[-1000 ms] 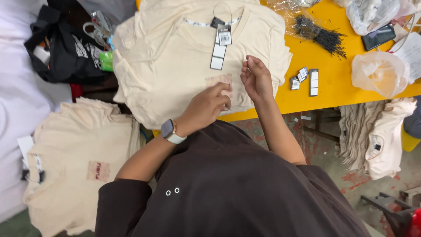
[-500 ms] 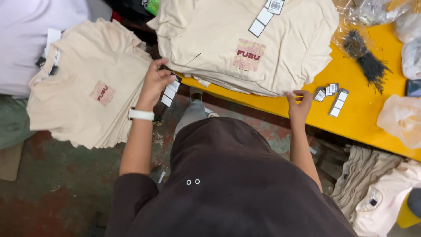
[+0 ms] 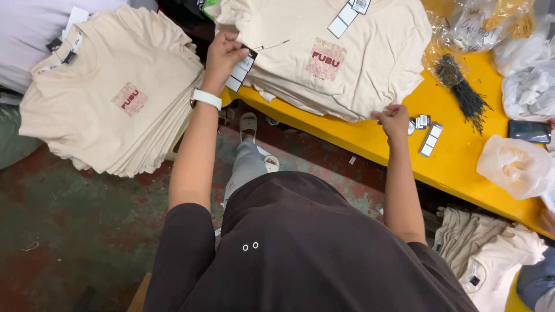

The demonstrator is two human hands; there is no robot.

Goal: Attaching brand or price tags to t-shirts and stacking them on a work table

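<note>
Pinching a hang tag [image 3: 240, 70] beside the cream shirt stack [image 3: 341, 63], left hand [image 3: 222, 55]; right hand [image 3: 394, 120] apparently grips that stack's edge.

The top shirt [image 3: 324, 58] runs off the upper edge; the right hand [image 3: 395, 120] hides its fingertips at the hem.

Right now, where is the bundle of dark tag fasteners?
In the head view, the dark fastener bundle lies on the yellow table, upper right, between the cream shirt stack and clear plastic bags.
</note>
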